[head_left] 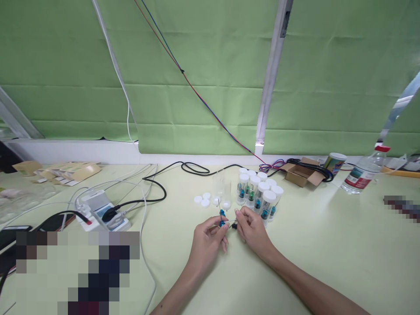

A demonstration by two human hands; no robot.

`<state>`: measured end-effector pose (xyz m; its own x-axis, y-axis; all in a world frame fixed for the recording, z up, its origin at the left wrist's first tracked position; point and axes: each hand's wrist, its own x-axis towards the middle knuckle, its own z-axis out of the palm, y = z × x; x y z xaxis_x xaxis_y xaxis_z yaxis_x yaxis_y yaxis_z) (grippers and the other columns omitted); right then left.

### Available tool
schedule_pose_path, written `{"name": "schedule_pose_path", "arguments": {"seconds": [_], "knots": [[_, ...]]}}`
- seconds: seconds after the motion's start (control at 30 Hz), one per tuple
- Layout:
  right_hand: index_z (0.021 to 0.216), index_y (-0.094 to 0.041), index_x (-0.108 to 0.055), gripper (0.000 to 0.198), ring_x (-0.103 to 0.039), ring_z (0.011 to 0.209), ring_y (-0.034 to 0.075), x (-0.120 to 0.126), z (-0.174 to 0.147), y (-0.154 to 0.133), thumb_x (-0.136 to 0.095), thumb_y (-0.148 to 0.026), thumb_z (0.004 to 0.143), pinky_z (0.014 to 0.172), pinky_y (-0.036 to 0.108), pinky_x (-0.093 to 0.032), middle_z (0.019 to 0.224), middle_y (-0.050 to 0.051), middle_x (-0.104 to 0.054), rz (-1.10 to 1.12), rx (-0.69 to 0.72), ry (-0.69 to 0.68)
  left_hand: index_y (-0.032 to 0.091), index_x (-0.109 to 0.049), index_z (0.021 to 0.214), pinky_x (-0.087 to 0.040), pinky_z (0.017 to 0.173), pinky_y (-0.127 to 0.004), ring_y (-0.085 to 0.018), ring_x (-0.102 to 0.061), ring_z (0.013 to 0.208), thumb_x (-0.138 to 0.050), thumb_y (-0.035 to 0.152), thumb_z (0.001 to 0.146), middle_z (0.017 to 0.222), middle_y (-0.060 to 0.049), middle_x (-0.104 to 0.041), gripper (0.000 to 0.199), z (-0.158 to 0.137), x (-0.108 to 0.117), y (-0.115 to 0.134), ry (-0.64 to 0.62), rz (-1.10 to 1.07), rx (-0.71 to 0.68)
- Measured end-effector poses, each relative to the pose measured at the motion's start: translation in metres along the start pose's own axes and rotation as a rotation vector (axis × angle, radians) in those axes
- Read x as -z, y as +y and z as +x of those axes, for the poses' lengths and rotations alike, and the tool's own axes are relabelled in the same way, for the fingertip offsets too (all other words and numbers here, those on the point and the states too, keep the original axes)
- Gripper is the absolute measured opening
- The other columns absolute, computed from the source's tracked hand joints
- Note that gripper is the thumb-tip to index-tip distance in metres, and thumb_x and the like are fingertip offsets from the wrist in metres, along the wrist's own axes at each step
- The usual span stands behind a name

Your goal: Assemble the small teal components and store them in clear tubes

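Between the thumb and fingers of my left hand [210,238] is a small blue piece [222,213] with a thin metal wire sticking up from it. My right hand [251,227] pinches the end of a thin pale strand [231,221] that runs across to the blue piece. By the right fingertips is a small black part [234,226], too small to name. Just beyond my hands stand clear tubes [226,192] without lids, and loose white caps [205,203] lie to their left. Several white-capped tubes [269,197] with blue or green pieces inside are grouped beyond my right hand.
A power strip [98,210] with plugs and cables lies at the left. A black cable [166,192] crosses the table behind the caps. At the back right are an open cardboard box [302,175], a can [334,162] and a clear bottle [362,173] with a red cap.
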<state>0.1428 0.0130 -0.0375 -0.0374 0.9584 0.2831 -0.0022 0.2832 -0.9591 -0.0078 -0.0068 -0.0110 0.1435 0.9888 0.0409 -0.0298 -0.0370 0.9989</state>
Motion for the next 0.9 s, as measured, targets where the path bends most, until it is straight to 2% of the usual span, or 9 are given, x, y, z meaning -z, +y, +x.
{"name": "schedule_pose_path", "arguments": {"seconds": [0.23,0.5,0.77,0.9], "knots": [[0.066,-0.022,-0.038,0.04,-0.03,0.042,0.008,0.0025,0.0037,0.0054,-0.05,-0.05,0.092,0.042,0.022,-0.023,0.047,-0.008,-0.037,-0.025,-0.007,-0.003,0.015,-0.067,0.087,-0.044,0.044,-0.024,-0.011,-0.051,0.042,-0.068,0.038,0.077,0.058,0.002,-0.056,0.026,-0.001,-0.002,0.0005,0.019,0.022,-0.028],[0.068,-0.021,-0.041,0.039,-0.028,0.041,0.007,0.0038,0.0034,0.0095,-0.049,-0.051,0.092,0.041,0.022,-0.022,0.045,-0.009,-0.035,-0.015,-0.021,-0.012,0.016,-0.07,0.091,-0.044,0.042,-0.025,-0.009,-0.053,0.044,-0.066,0.037,0.079,0.075,0.0,-0.054,0.024,0.0008,-0.0019,-0.0039,0.028,0.039,-0.101],[0.067,-0.021,-0.041,0.039,-0.027,0.039,0.007,0.0018,0.0031,0.0088,-0.051,-0.05,0.091,0.04,0.022,-0.02,0.044,-0.01,-0.035,0.043,-0.027,-0.002,0.017,-0.069,0.096,-0.045,0.042,-0.025,-0.01,-0.053,0.045,-0.064,0.039,0.08,0.078,-0.001,-0.055,0.028,-0.0013,-0.0015,-0.0072,0.037,0.08,-0.124],[0.066,-0.021,-0.04,0.038,-0.029,0.04,0.007,-0.0006,0.0015,0.0055,-0.052,-0.047,0.091,0.041,0.022,-0.022,0.046,-0.009,-0.037,0.018,0.005,0.046,0.015,-0.067,0.097,-0.044,0.041,-0.024,-0.011,-0.052,0.042,-0.065,0.042,0.079,0.063,0.001,-0.055,0.032,-0.0005,-0.0016,-0.006,0.067,0.113,-0.072]]}}
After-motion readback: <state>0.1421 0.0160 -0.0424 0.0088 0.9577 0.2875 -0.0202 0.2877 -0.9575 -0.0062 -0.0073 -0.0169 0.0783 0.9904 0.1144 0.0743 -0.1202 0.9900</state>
